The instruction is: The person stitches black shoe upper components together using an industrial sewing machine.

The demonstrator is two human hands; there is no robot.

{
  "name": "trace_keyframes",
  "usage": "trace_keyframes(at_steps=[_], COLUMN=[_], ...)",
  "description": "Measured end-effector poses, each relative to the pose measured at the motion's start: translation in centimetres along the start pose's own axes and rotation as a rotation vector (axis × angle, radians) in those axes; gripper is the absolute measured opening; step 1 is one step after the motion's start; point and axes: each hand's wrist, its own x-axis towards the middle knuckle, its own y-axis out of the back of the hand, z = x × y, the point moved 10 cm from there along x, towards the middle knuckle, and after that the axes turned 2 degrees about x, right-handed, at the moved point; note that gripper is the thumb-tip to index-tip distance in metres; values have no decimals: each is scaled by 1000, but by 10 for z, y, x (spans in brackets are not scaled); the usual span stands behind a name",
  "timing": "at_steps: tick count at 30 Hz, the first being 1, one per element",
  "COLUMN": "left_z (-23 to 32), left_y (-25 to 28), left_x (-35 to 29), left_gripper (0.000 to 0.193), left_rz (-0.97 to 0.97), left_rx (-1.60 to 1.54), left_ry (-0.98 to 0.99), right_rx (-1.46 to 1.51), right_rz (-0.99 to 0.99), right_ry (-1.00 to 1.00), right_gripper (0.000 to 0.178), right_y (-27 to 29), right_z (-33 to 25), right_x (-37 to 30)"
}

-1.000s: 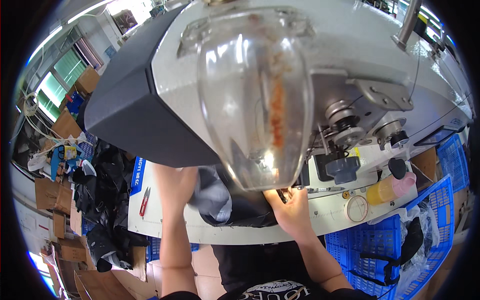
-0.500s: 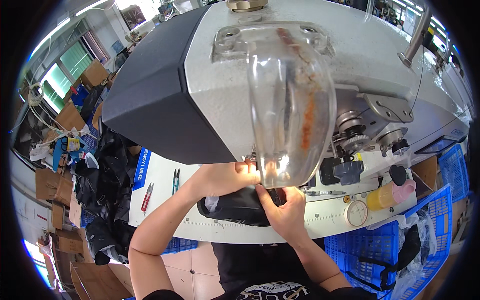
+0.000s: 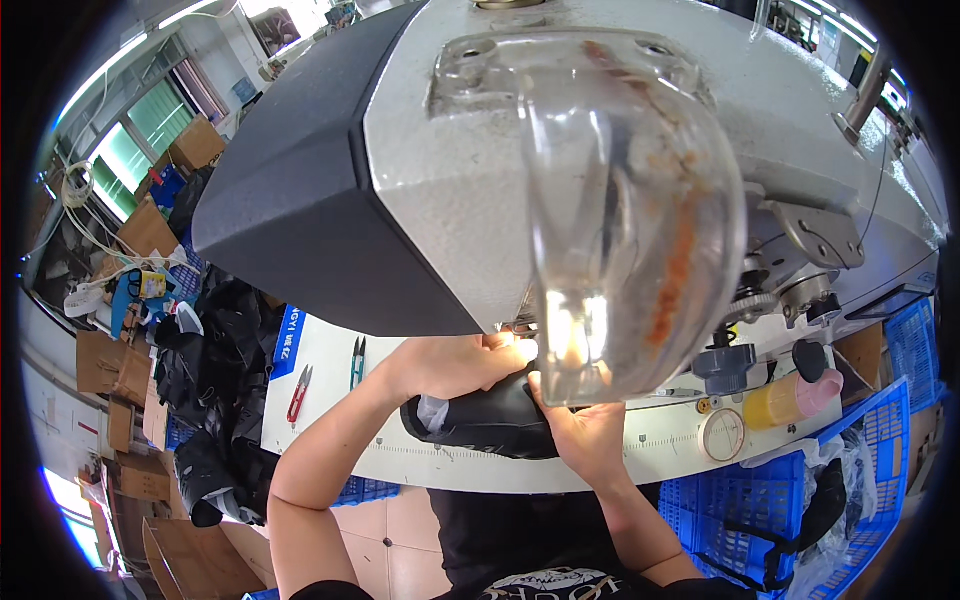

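Note:
A black fabric bag piece (image 3: 485, 432) lies under the head of a sewing machine (image 3: 455, 190), with some white material showing at its left end. My left hand (image 3: 450, 366) is closed on its upper edge, fingertips bunched close beside the needle area. On the right side of the piece, my right hand (image 3: 590, 436) grips it with the thumb uppermost, the other fingers partly behind the machine's clear plastic guard (image 3: 630, 230). The needle and the fabric beneath it are mostly hidden by the guard and my fingers.
Red-handled thread snips (image 3: 299, 396) and teal snips (image 3: 357, 364) lie left on the white table (image 3: 400, 462). A tape roll (image 3: 721, 435) and a yellow bottle (image 3: 775, 403) stand right, above blue baskets (image 3: 730, 510). Black fabric pieces (image 3: 215, 370) are heaped at the left.
The view has moved nearer the machine, so its head and guard look larger and shifted. Both hands keep their hold on the black piece, which has barely moved relative to them.

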Motion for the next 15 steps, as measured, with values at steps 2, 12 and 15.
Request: trace_keyframes(at_steps=[2,12,15], left_z=[-4,-10,-4], left_y=[1,2,1], left_x=[3,6,9], left_gripper=[38,41,40], left_rz=[20,-51,-43], left_rx=[65,23,24], left_ry=[-21,-32,-110], right_rx=[7,-329,-261], right_rz=[9,105,83], right_ry=[-82,118,60], right_gripper=[16,23,22], right_y=[0,0,1], right_z=[3,-23,-16], right_x=[0,5,6])
